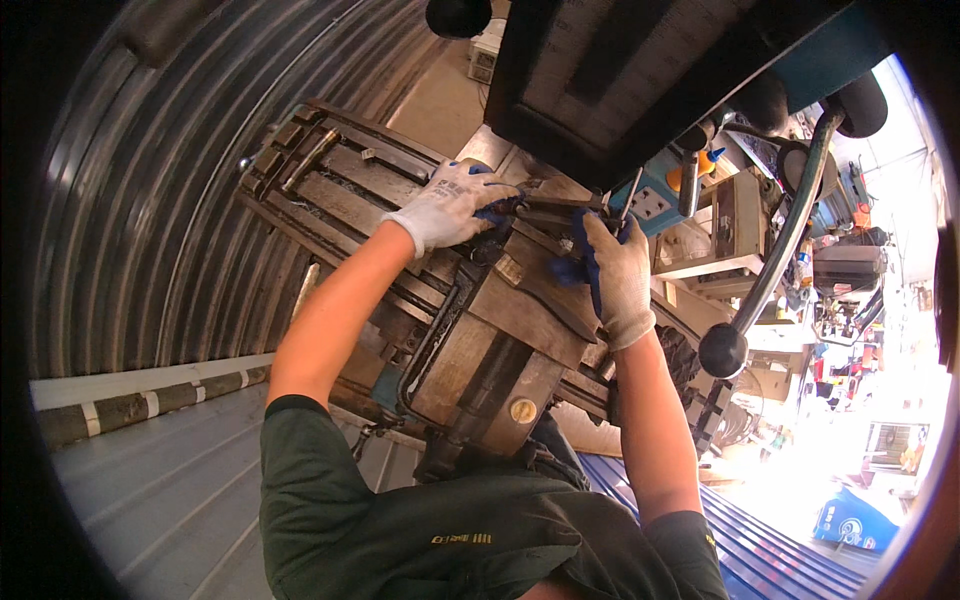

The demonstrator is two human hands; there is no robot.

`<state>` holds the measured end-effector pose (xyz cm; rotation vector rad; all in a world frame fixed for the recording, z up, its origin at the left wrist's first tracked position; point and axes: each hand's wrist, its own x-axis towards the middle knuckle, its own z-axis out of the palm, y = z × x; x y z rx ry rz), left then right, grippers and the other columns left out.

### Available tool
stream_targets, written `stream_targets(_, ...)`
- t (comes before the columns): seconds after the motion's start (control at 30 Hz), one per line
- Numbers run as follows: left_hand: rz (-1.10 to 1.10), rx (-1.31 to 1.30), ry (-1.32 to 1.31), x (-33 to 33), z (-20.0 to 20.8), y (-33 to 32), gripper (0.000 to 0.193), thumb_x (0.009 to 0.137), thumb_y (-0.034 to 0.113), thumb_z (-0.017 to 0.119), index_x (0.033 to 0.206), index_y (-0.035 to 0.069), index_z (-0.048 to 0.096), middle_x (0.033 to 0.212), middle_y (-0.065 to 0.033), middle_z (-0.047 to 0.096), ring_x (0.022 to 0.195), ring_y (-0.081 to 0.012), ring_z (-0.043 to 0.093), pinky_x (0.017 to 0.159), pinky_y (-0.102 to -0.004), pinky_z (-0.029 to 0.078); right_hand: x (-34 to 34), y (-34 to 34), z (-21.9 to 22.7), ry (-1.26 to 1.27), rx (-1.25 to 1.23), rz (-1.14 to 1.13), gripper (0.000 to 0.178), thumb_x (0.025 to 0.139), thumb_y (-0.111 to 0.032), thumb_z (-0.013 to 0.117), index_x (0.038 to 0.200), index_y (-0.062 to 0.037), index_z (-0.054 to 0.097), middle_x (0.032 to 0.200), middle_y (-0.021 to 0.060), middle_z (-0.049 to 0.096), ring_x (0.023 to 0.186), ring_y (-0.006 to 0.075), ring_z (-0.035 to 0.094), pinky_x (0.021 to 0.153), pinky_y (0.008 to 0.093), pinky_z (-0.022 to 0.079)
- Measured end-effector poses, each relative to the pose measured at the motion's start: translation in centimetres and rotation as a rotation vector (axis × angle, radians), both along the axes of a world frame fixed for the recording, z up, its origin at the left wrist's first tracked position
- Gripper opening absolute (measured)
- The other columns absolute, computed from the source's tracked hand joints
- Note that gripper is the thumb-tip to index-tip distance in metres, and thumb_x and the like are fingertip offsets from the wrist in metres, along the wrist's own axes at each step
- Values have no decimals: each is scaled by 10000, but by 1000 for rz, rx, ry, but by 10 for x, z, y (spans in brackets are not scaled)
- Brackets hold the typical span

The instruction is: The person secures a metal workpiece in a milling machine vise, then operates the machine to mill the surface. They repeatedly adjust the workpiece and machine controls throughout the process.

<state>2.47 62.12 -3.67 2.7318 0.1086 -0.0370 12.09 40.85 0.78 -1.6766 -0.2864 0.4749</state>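
My left hand (455,205), in a white glove with a blue palm, rests at the far end of a metal vise (545,318). Its fingers curl around a dark part there, mostly covered by the glove. To the right of the vise jaws, my right hand (618,272), in a matching soiled glove, has its fingers closed. A thin metal rod (631,198) rises from between those fingers; its lower end is hidden. Beneath the vise lies a slotted machine table (345,207), with metal chips in its grooves.
The machine's dark head (620,80) overhangs my hands. A long lever with a black knob (723,350) curves down at right. Corrugated metal wall (180,210) stands at left. Behind the right hand are a blue box (655,203), a yellow bottle (690,172) and a cluttered bench.
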Motion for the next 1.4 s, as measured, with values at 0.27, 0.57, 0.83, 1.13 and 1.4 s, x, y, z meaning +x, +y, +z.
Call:
stream_targets(0.27,19,-123,-127,0,-31,0,506,855,244,649,1344,172,543,1360,-106,522,1339,-349,389,1149,-467,242,8,-11,-15,35,-31,18,213,903,-176,651,1033,-12,611,796,0,581,660,88,520,556,251,456)
stream_targets(0.57,60,-393,-285,0,-41,-8,514,843,208,574,1345,117,515,1357,-182,511,1309,-385,414,1148,-450,257,7,-10,-16,63,-50,7,278,893,-225,657,1040,5,603,793,19,574,665,113,522,574,281,473)
stream_targets(0.83,83,-453,-389,5,-43,-9,580,783,220,566,1354,122,532,1356,-165,544,1291,-362,448,1147,-464,256,11,-17,-24,-170,-151,61,331,880,-283,677,1007,17,620,778,13,573,661,99,476,605,273,407)
stream_targets(1.13,53,-468,-457,11,-47,-8,492,771,155,621,1252,57,600,1192,-171,602,1131,-324,562,1011,-399,429,4,-23,-12,-181,-237,-10,318,888,-228,656,1066,30,601,764,61,600,691,135,544,639,304,470)
stream_targets(1.4,61,-477,-400,7,-48,-3,473,770,146,632,1242,112,626,1270,-138,575,1219,-312,524,1077,-385,382,-4,-5,15,-196,-263,60,279,883,-191,674,1004,45,588,769,52,620,659,118,568,594,284,476)
